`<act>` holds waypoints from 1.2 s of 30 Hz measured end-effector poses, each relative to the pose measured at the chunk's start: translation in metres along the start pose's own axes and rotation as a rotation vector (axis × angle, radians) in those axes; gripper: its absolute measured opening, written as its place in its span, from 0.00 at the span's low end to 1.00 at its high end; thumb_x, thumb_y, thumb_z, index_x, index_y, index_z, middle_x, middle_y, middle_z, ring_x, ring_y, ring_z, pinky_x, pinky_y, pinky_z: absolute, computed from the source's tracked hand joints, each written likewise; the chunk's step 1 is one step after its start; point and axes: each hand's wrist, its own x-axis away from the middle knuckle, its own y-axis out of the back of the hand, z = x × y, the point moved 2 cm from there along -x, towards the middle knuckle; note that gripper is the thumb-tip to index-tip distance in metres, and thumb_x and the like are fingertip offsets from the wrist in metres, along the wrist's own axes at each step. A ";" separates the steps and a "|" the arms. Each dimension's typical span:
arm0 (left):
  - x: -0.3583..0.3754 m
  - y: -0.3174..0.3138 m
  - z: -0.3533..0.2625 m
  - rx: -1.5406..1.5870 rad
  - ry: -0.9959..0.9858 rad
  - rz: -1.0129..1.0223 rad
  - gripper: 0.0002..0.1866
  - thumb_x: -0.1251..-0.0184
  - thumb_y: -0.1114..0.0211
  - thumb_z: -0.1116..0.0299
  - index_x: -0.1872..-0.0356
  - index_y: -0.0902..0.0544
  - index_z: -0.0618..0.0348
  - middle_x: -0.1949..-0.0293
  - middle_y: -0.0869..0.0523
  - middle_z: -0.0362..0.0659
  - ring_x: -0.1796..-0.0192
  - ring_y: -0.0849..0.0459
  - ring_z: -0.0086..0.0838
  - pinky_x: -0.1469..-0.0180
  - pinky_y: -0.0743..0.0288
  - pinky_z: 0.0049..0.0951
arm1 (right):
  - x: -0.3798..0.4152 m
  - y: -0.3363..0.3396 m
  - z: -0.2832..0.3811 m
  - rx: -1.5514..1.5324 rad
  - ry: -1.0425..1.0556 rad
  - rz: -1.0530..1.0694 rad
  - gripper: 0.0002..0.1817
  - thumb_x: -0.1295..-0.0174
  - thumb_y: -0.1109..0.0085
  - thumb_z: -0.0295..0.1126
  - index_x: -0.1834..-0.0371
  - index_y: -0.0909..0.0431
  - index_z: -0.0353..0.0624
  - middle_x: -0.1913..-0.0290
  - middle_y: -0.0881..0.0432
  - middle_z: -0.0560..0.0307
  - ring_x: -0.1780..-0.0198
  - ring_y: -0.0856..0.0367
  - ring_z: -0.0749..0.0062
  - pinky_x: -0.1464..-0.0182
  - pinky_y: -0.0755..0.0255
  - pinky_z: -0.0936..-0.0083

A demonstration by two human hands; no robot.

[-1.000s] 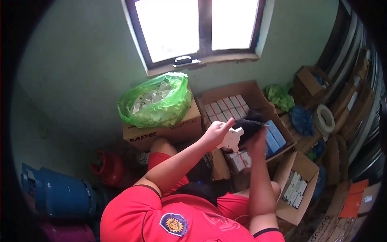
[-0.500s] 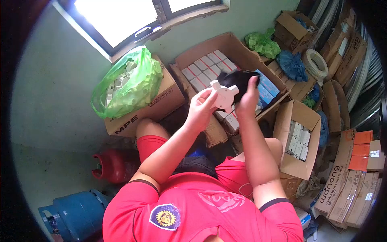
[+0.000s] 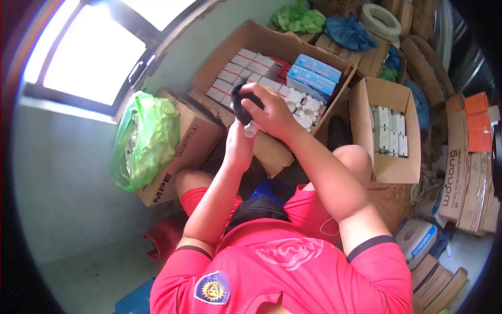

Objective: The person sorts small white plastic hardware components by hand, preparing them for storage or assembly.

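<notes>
My left hand point(image 3: 239, 150) is closed around a white plastic round junction box point(image 3: 251, 130); only one of its pipe spouts shows below the fingers. My right hand point(image 3: 270, 111) grips a black cloth point(image 3: 241, 109) and presses it over that junction box, hiding most of it. Both hands meet above the near side of a large open carton point(image 3: 209, 67). Inside this carton, close to my right hand, lies a pile of similar white junction boxes point(image 3: 305, 107), beside rows of small white boxes point(image 3: 230, 73) and blue boxes point(image 3: 312, 78).
A green bag of white fittings point(image 3: 151, 138) sits on an MPE carton point(image 3: 196, 137) at left. At right stands an open carton point(image 3: 393, 170) holding white switch-like boxes point(image 3: 389, 131). Blue bags point(image 3: 349, 32) and a white coil point(image 3: 380, 21) lie at the back. Flat cartons point(image 3: 460, 193) line the right side.
The view has shifted and turned. My hands have come together, and the black cloth now covers the junction box that was plainly visible before. The pile of junction boxes has come into sight.
</notes>
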 end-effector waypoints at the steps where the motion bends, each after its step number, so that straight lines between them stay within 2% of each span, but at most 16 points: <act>1: 0.005 0.000 -0.001 -0.044 0.019 0.038 0.26 0.21 0.45 0.50 0.36 0.26 0.61 0.41 0.19 0.43 0.39 0.19 0.33 0.36 0.27 0.37 | -0.003 0.001 -0.005 0.028 0.023 -0.064 0.16 0.33 0.37 0.45 0.57 0.20 0.42 0.60 0.14 0.44 0.52 0.16 0.42 0.46 0.26 0.54; 2: 0.007 -0.001 -0.002 -0.088 0.039 0.075 0.26 0.23 0.42 0.51 0.37 0.25 0.61 0.42 0.19 0.42 0.40 0.19 0.33 0.37 0.27 0.36 | -0.006 0.007 -0.009 0.045 -0.047 -0.087 0.16 0.33 0.37 0.45 0.59 0.20 0.42 0.61 0.14 0.44 0.54 0.15 0.42 0.48 0.25 0.54; 3: 0.006 -0.004 -0.005 -0.129 0.021 0.123 0.26 0.29 0.33 0.58 0.37 0.25 0.63 0.43 0.18 0.43 0.42 0.17 0.33 0.39 0.24 0.36 | -0.007 0.012 -0.009 0.058 -0.122 -0.109 0.17 0.33 0.36 0.46 0.60 0.19 0.41 0.63 0.14 0.43 0.56 0.15 0.42 0.50 0.24 0.55; 4: 0.006 -0.007 -0.009 -0.083 0.025 0.143 0.25 0.31 0.32 0.61 0.39 0.25 0.63 0.42 0.18 0.45 0.43 0.17 0.33 0.39 0.25 0.36 | -0.008 0.017 -0.011 0.068 -0.199 -0.130 0.18 0.33 0.36 0.47 0.61 0.19 0.41 0.65 0.15 0.43 0.58 0.15 0.42 0.53 0.23 0.56; 5: 0.004 -0.011 -0.015 -0.038 0.028 0.164 0.23 0.32 0.31 0.64 0.41 0.25 0.63 0.41 0.18 0.47 0.44 0.17 0.33 0.39 0.25 0.37 | -0.011 0.027 -0.014 0.134 -0.064 -0.243 0.17 0.34 0.34 0.46 0.61 0.19 0.41 0.66 0.15 0.42 0.63 0.15 0.43 0.58 0.23 0.59; 7: -0.005 -0.028 -0.023 0.089 0.001 0.110 0.17 0.33 0.30 0.71 0.48 0.25 0.62 0.42 0.18 0.50 0.46 0.15 0.36 0.40 0.22 0.41 | -0.016 0.052 -0.025 0.056 -0.129 -0.448 0.14 0.33 0.34 0.40 0.60 0.19 0.40 0.65 0.15 0.42 0.61 0.14 0.49 0.57 0.23 0.61; 10: -0.027 0.010 0.013 0.117 0.116 -0.039 0.11 0.29 0.34 0.74 0.53 0.26 0.61 0.46 0.18 0.51 0.47 0.15 0.37 0.44 0.18 0.43 | -0.019 0.100 -0.049 -0.094 -0.217 -0.858 0.13 0.31 0.41 0.38 0.58 0.19 0.37 0.62 0.14 0.47 0.59 0.16 0.62 0.53 0.24 0.65; 12: -0.046 0.025 0.047 0.085 0.154 -0.161 0.12 0.25 0.36 0.73 0.47 0.26 0.62 0.49 0.17 0.50 0.49 0.14 0.35 0.49 0.16 0.41 | -0.010 0.133 -0.098 -0.537 -0.412 -1.046 0.15 0.29 0.49 0.39 0.57 0.19 0.39 0.57 0.15 0.51 0.57 0.18 0.66 0.51 0.25 0.67; 13: -0.056 0.039 0.070 0.057 0.177 -0.196 0.13 0.25 0.36 0.72 0.45 0.26 0.62 0.49 0.17 0.50 0.50 0.14 0.35 0.49 0.16 0.41 | -0.008 0.140 -0.077 -0.857 -0.516 -1.084 0.16 0.29 0.53 0.40 0.55 0.18 0.42 0.54 0.16 0.54 0.56 0.17 0.66 0.51 0.23 0.66; 14: -0.065 0.055 0.091 0.024 0.199 -0.233 0.14 0.24 0.36 0.70 0.44 0.26 0.63 0.49 0.17 0.50 0.50 0.14 0.36 0.50 0.16 0.41 | -0.005 0.144 -0.066 -0.958 -0.481 -1.154 0.15 0.29 0.51 0.41 0.55 0.18 0.45 0.53 0.16 0.57 0.55 0.16 0.65 0.51 0.20 0.65; 16: -0.082 0.069 0.134 0.002 0.285 -0.442 0.19 0.25 0.34 0.66 0.41 0.26 0.65 0.49 0.17 0.49 0.52 0.15 0.33 0.54 0.15 0.38 | 0.001 0.152 -0.062 -0.997 -0.365 -1.205 0.16 0.28 0.50 0.43 0.53 0.19 0.44 0.53 0.15 0.57 0.54 0.15 0.64 0.51 0.17 0.64; 18: -0.094 0.078 0.166 -0.122 0.333 -0.511 0.21 0.28 0.30 0.62 0.43 0.21 0.65 0.57 0.16 0.44 0.61 0.16 0.27 0.62 0.18 0.31 | 0.005 0.155 -0.061 -0.953 -0.348 -1.187 0.17 0.27 0.50 0.44 0.52 0.19 0.44 0.52 0.15 0.57 0.55 0.15 0.64 0.51 0.17 0.65; 21: -0.120 0.113 0.220 -0.472 0.359 -0.442 0.22 0.33 0.24 0.60 0.48 0.17 0.66 0.65 0.15 0.42 0.69 0.18 0.24 0.68 0.21 0.27 | 0.009 0.157 -0.055 -0.938 -0.385 -1.189 0.18 0.27 0.50 0.45 0.50 0.20 0.44 0.51 0.15 0.57 0.54 0.14 0.64 0.51 0.17 0.65; 24: -0.139 0.115 0.243 -0.557 0.401 -0.442 0.21 0.37 0.22 0.60 0.51 0.13 0.68 0.69 0.15 0.41 0.74 0.21 0.22 0.71 0.23 0.24 | 0.008 0.157 -0.059 -0.922 -0.399 -1.233 0.17 0.27 0.48 0.45 0.50 0.20 0.43 0.51 0.16 0.57 0.54 0.15 0.66 0.51 0.17 0.67; 30: -0.163 0.122 0.270 -0.619 0.456 -0.321 0.21 0.38 0.23 0.65 0.50 0.14 0.72 0.64 0.11 0.46 0.69 0.15 0.25 0.68 0.19 0.24 | -0.001 0.151 -0.059 -0.676 -0.300 -1.154 0.16 0.26 0.50 0.42 0.49 0.21 0.41 0.52 0.19 0.59 0.52 0.20 0.71 0.46 0.23 0.74; 36: -0.163 0.119 0.297 -0.488 0.467 -0.340 0.19 0.34 0.26 0.67 0.50 0.14 0.73 0.64 0.10 0.48 0.67 0.12 0.26 0.66 0.17 0.25 | -0.003 0.139 -0.049 -0.712 -0.419 -1.130 0.15 0.27 0.52 0.39 0.52 0.20 0.41 0.53 0.19 0.60 0.52 0.21 0.73 0.45 0.25 0.73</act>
